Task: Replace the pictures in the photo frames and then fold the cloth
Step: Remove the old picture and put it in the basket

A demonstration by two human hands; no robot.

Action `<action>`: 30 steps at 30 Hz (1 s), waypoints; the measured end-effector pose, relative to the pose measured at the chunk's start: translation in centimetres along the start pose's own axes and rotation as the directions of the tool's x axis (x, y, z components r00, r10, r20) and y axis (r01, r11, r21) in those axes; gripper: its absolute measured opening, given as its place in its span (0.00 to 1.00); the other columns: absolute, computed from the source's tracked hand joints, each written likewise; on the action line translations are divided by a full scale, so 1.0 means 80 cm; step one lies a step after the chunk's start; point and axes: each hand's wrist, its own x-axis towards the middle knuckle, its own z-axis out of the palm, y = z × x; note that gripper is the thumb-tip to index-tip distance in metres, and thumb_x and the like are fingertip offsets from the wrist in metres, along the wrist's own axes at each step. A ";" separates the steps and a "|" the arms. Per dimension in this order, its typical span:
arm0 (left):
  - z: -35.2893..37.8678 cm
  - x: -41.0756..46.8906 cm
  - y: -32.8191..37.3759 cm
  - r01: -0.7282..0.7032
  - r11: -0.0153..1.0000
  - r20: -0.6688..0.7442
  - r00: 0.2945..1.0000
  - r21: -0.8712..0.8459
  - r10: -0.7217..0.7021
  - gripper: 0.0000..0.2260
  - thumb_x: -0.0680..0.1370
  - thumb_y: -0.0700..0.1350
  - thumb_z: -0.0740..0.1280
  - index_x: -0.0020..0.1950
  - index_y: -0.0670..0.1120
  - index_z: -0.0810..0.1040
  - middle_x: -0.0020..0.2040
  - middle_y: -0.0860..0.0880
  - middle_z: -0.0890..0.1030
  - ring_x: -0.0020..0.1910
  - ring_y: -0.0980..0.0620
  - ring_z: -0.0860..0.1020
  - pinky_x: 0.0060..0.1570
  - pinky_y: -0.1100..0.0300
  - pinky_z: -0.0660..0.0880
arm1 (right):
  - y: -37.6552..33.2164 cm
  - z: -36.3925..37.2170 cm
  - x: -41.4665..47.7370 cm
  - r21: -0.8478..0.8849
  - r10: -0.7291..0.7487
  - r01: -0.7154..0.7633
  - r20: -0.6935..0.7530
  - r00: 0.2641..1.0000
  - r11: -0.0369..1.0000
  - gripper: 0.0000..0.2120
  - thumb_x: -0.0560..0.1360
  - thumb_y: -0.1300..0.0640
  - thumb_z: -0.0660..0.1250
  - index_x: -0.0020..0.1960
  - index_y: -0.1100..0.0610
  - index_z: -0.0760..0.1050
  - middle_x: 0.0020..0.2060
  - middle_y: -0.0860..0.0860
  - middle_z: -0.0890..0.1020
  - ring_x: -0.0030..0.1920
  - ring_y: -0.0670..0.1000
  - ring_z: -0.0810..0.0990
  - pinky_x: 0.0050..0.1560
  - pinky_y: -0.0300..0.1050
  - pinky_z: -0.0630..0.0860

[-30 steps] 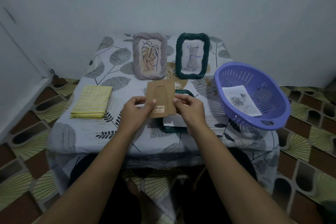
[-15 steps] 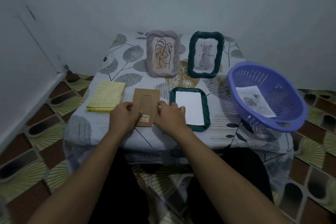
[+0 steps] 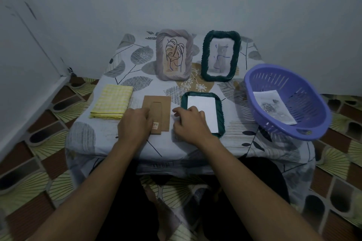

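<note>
1. Resting flat near the table's (image 3: 195,148) front edge, the brown backing board (image 3: 159,110) lies face down with its stand flap and a small label showing.
2. The left hand (image 3: 135,123) lies palm down on the board's left side, fingers loosely curled, pressing rather than gripping it.
3. The right hand (image 3: 191,121) is half open over the near left corner of the dark green frame (image 3: 220,111), fingertips at the white sheet (image 3: 205,109) inside; whether it pinches the sheet I cannot tell.
4. A folded yellow cloth (image 3: 110,103) sits by the left edge.
5. Two frames stand at the back edge: a grey frame (image 3: 160,55) and a green frame (image 3: 204,55).
6. A purple basket (image 3: 313,123) overhangs the right edge, holding a printed picture (image 3: 274,106).
</note>
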 end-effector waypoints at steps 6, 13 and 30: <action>0.000 0.008 0.058 -0.095 0.982 0.018 0.995 -0.162 0.099 0.12 0.77 0.43 0.69 0.60 0.45 0.83 0.51 0.43 0.85 0.50 0.41 0.81 0.51 0.53 0.76 | 0.052 -0.033 -0.015 0.091 0.125 -0.108 -0.205 0.971 0.990 0.18 0.76 0.61 0.61 0.62 0.49 0.79 0.58 0.49 0.82 0.62 0.56 0.71 0.61 0.52 0.63; 0.029 0.035 0.099 -0.264 0.926 0.216 0.921 -0.271 0.325 0.14 0.78 0.52 0.68 0.61 0.49 0.83 0.54 0.47 0.82 0.55 0.46 0.76 0.58 0.49 0.73 | 0.123 -0.038 -0.024 0.163 0.289 -0.252 -0.272 0.918 0.954 0.17 0.78 0.56 0.63 0.65 0.52 0.78 0.61 0.54 0.75 0.63 0.58 0.72 0.65 0.58 0.70; 0.061 0.059 0.124 -0.281 0.950 0.323 0.919 0.138 0.225 0.30 0.76 0.67 0.61 0.74 0.53 0.69 0.72 0.47 0.66 0.70 0.42 0.61 0.66 0.44 0.61 | 0.142 -0.038 -0.033 0.085 0.290 -0.283 -0.088 0.953 0.955 0.23 0.79 0.43 0.62 0.73 0.43 0.69 0.68 0.50 0.69 0.68 0.56 0.64 0.67 0.53 0.63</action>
